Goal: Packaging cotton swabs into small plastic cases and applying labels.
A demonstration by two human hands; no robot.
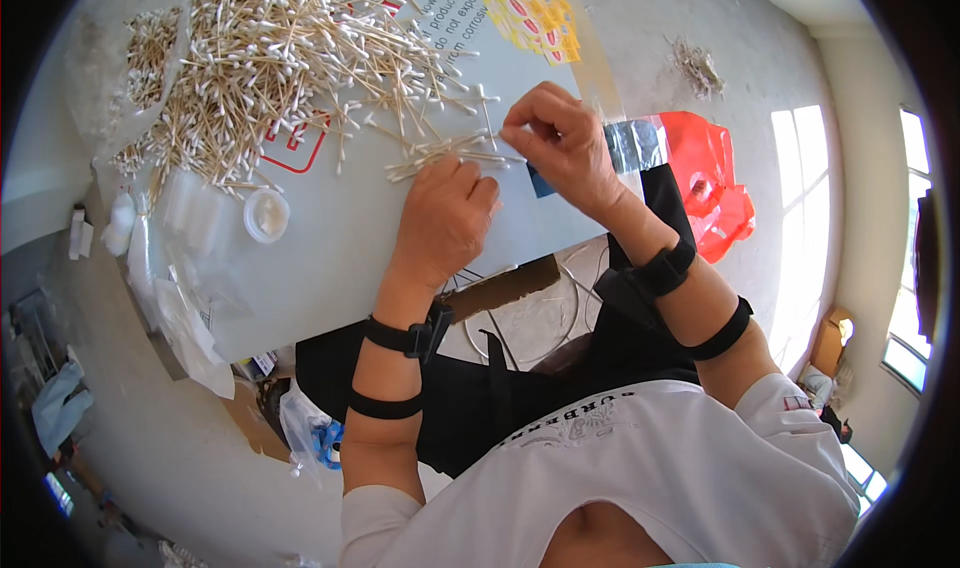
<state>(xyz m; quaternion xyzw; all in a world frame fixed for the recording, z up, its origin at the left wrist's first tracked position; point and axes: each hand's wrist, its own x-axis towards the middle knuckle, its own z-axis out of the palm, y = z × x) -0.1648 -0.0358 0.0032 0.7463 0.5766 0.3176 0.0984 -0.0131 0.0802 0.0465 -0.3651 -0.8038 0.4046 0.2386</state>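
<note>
My right hand is closed, thumb and fingertips pinching one cotton swab that stands roughly upright. Beside it, my left hand has its fingers curled down onto a small row of cotton swabs lying on the grey tabletop. The tips of the left fingers are hidden behind the knuckles. Beyond both hands spreads a large heap of loose cotton swabs, white-tipped with pale sticks; several stray ones reach toward my hands.
A small round white tub and see-through plastic sleeves lie left of my hands. Yellow and red labels are at the far edge. A red plastic bag and a silvery packet lie to the right. Plastic film hangs off the left edge.
</note>
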